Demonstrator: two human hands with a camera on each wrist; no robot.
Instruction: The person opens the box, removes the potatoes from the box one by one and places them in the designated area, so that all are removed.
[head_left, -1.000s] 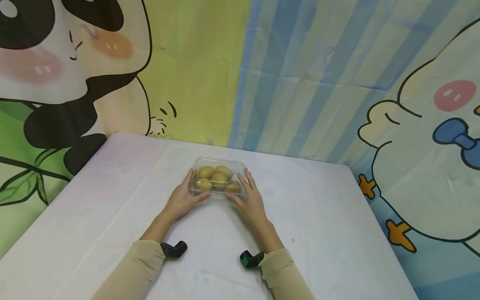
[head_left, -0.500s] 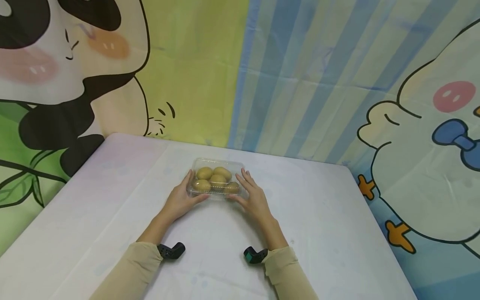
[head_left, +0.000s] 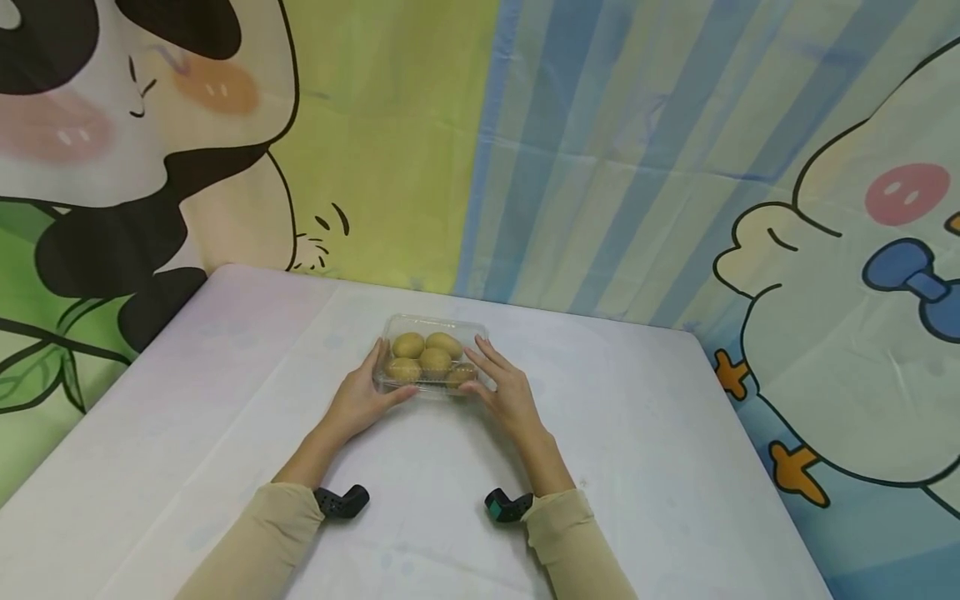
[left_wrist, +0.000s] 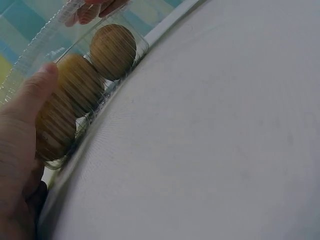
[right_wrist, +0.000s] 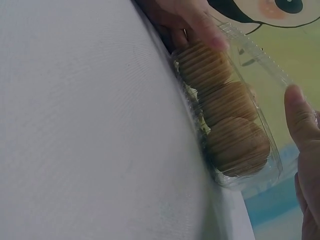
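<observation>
A clear plastic clamshell box (head_left: pixel 438 322) sits near the back of the white table, holding several round, yellow-brown items (head_left: pixel 435 360) whose kind I cannot tell. My left hand (head_left: pixel 358 400) grips the box's left end, its thumb on the front wall and its fingers along the side. At the right front corner my right hand (head_left: pixel 512 398) holds the rim of the lid. In the right wrist view the right thumb (right_wrist: pixel 296 102) lies against the lid's edge (right_wrist: pixel 262 57), above the box's lower part. Fingers behind the lid are partly hidden.
White cloth covers the table (head_left: pixel 630 433), whose back edge meets a cartoon-printed curtain (head_left: pixel 600 167). Each wrist wears a black camera, one left (head_left: pixel 342 502) and one right (head_left: pixel 508 505).
My right thumb has risen slightly from the box's lower front edge, and the right fingers have shifted a little left over the corner. The left hand keeps its grip.
</observation>
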